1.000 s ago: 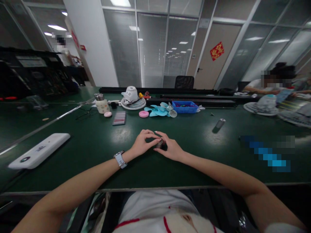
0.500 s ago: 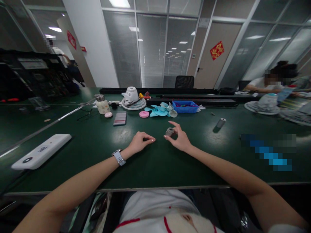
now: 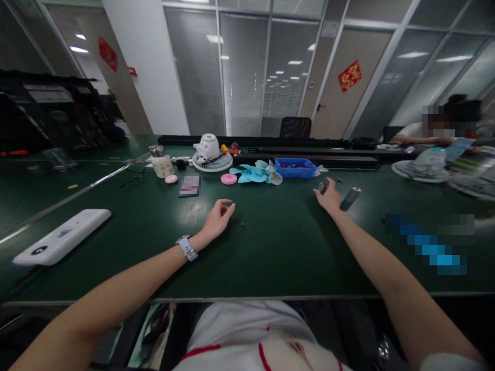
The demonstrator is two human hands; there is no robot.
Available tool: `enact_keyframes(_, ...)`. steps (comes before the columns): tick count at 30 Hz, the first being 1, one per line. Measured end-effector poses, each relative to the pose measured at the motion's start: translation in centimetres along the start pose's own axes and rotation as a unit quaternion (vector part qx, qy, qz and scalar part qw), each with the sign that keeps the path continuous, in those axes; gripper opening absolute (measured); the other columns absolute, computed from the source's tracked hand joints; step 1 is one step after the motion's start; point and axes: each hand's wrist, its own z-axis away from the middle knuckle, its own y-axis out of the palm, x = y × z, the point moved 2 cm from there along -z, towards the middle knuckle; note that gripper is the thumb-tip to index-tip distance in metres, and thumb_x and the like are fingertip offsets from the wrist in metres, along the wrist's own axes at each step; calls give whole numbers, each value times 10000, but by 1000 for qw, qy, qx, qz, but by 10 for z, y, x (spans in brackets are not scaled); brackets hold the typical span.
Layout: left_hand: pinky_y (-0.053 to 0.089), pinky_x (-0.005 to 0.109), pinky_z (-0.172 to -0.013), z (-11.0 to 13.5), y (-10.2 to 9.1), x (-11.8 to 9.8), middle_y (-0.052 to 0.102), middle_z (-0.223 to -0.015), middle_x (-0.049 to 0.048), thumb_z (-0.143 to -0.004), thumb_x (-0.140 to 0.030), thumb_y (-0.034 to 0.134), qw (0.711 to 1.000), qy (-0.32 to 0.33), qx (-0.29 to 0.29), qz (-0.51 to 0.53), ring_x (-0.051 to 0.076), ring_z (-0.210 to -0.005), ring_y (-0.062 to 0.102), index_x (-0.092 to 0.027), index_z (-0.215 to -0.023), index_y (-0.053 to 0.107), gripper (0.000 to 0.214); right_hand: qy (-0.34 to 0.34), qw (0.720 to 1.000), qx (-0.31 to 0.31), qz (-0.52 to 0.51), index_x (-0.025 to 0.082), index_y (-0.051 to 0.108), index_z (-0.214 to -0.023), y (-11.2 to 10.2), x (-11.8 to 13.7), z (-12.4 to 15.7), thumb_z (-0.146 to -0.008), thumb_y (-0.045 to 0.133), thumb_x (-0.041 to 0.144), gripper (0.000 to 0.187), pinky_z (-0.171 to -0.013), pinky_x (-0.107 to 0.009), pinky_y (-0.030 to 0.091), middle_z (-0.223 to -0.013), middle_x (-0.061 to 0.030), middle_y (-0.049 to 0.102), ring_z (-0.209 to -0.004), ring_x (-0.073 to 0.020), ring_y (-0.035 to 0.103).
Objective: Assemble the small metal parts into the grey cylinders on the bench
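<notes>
My right hand [image 3: 328, 197] is stretched far out over the green table [image 3: 270, 247] and pinches a small grey cylindrical part [image 3: 322, 187] between thumb and fingers. A similar grey cylinder [image 3: 351, 196] lies just to its right. My left hand [image 3: 217, 217] rests on the table nearer me, watch on the wrist, its fingers loosely curled with thumb and forefinger almost touching; nothing visible in it. A tiny dark piece [image 3: 242, 224] lies on the table just right of that hand.
At the back stand a white fan motor on its grille [image 3: 211, 153], light-blue fan blades [image 3: 255, 174], a blue tray [image 3: 296, 168], a pink disc [image 3: 229, 179], and a cup [image 3: 161, 162]. A white device [image 3: 62, 237] lies left. Another person sits far right.
My right hand lifted the grey part from between both hands and carried it forward and to the right, near the other cylinder. My left hand stayed and loosened; a tiny piece now lies beside it.
</notes>
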Motion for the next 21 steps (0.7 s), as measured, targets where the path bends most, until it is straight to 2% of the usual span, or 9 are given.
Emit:
enact_keyframes(2,463,315,-730,-1,0,3,645,-856,32,-895,-494,545,999,-13,-24,21,187,-814,617,-183,-1163,562,410,0,1000,-18,11,125,306,-1464,-1,6,4,-823,646,364,763,-919,-474,456,-1275,-237,594,-1125,-357,602)
enact_keyframes(4,465,317,-748,-1,0,6,640,-859,30,-891,-485,554,998,-22,-39,42,183,-819,617,-183,-1161,536,406,-16,996,-79,26,83,276,-1474,-7,22,13,-803,672,352,824,-996,-526,403,-1414,-283,462,-1277,-390,485)
enact_keyframes(7,472,313,-746,-2,0,8,631,-868,29,-890,-487,547,995,-36,-60,71,175,-805,615,-181,-1165,499,414,-131,984,-123,7,99,295,-1487,-18,64,46,-853,629,339,756,-1085,-593,305,-1541,-267,300,-1418,-387,308)
enact_keyframes(8,475,311,-739,-2,0,9,626,-869,30,-889,-488,546,994,-39,-66,78,174,-801,614,-181,-1165,490,417,-197,975,-97,-18,128,330,-1485,-20,81,62,-888,590,337,684,-1104,-592,289,-1553,-236,305,-1433,-364,294)
enact_keyframes(10,479,309,-730,-2,0,9,618,-875,30,-885,-489,549,993,-44,-71,87,174,-798,613,-182,-1165,479,422,-345,934,15,-85,188,437,-1448,-19,119,102,-940,526,347,540,-1133,-557,291,-1523,-165,410,-1422,-304,351)
enact_keyframes(13,480,311,-733,-1,1,9,611,-878,31,-884,-484,553,992,-43,-74,89,172,-793,608,-179,-1162,475,420,-508,818,205,-177,263,554,-1380,-13,163,162,-958,530,336,429,-1136,-495,341,-1484,-79,496,-1401,-242,413)
enact_keyframes(15,480,314,-742,-1,1,9,608,-876,32,-887,-477,552,993,-40,-76,87,171,-791,603,-176,-1155,478,410,-545,760,285,-210,292,629,-1301,-7,178,187,-954,547,296,357,-1109,-458,400,-1401,-38,584,-1349,-216,487)
enact_keyframes(17,482,317,-747,-1,2,9,608,-875,33,-893,-469,549,993,-36,-73,85,171,-793,601,-174,-1155,478,401,-541,747,316,-222,309,682,-1223,-1,181,196,-946,542,229,321,-1081,-432,446,-1286,-5,667,-1258,-195,577)
enact_keyframes(21,483,320,-751,0,1,7,612,-871,29,-895,-450,556,995,-32,-63,73,169,-785,597,-175,-1163,476,392,-508,778,297,-222,312,710,-1175,7,166,179,-900,505,90,408,-1071,-413,473,-1176,36,719,-1118,-164,666)
